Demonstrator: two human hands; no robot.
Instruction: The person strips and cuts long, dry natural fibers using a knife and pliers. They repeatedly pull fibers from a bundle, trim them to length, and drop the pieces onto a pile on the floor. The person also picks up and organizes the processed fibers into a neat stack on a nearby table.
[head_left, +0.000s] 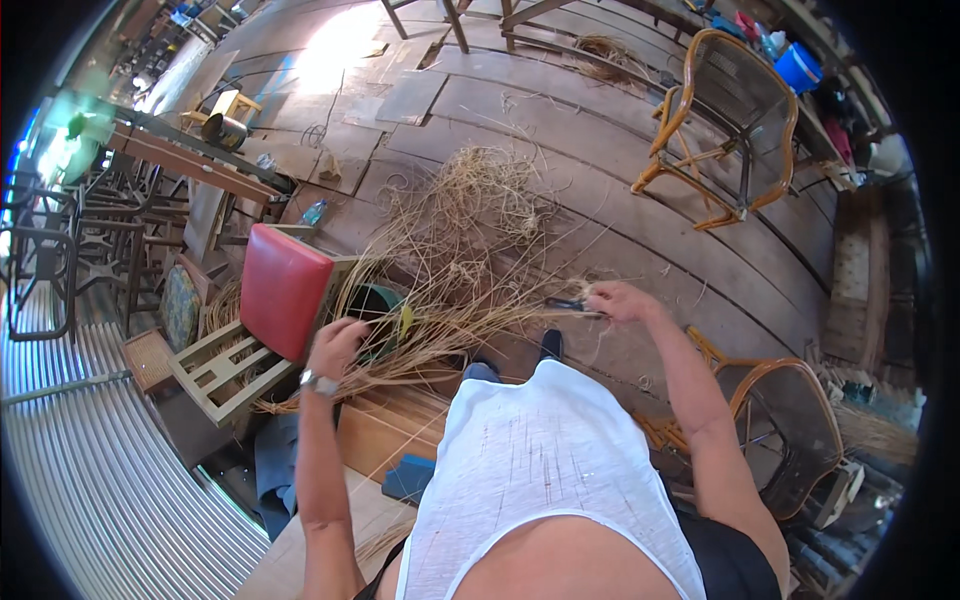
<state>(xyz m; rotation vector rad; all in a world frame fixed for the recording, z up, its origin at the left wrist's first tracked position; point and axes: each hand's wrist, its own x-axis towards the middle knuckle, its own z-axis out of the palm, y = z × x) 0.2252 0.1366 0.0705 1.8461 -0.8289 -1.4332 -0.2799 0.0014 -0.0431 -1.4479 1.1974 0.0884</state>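
Long tan strands of cane or rattan [455,325] fan out in front of me, between my hands. My right hand [622,302] is closed at their right end, gripping a small dark hand tool [566,303] whose exact kind is unclear; pale strand ends lie by its fingers. My left hand [338,347], with a watch on its wrist, has curled fingers beside the strands' left side; whether it pinches a strand is hidden. Just beyond it, a dark green bucket [378,305] sits partly under the strands. A yellow-green strip [406,322] shows among them.
A red-cushioned chair [285,290] stands close on the left. Tangled cane scraps [490,195] cover the floor ahead. Rattan-framed chairs stand at far right [735,125] and near right [790,435]. Wooden boards [390,440] lie by my left side, near corrugated metal sheeting [110,450].
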